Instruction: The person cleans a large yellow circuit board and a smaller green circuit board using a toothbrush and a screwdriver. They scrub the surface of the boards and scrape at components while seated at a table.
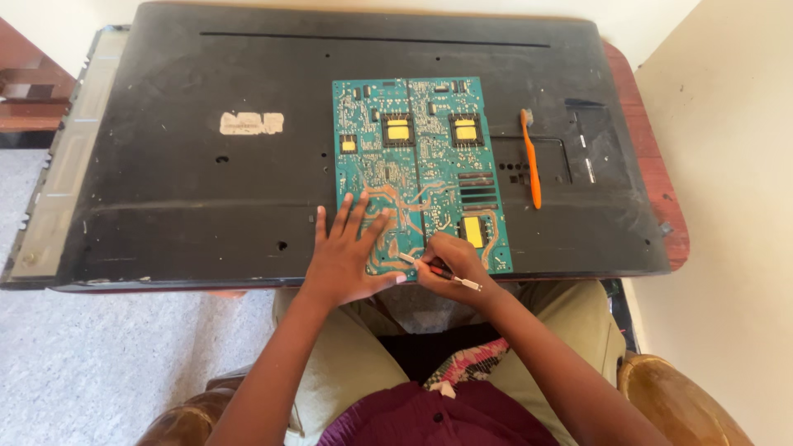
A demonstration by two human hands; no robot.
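A green circuit board [417, 157] with yellow parts lies solder side up on the black back panel of a flat television [206, 190]. My left hand [347, 256] rests flat on the board's near left corner, fingers spread, holding it down. My right hand [454, 266] grips a thin red and black tool [442, 271] like a pen, its metal tip touching the board near the lower edge.
An orange toothbrush [531, 161] lies on the panel just right of the board. The television overhangs a reddish wooden table [661, 198]. A pale wall stands on the right, grey carpet lies on the left, and brown chair arms [677, 400] flank my lap.
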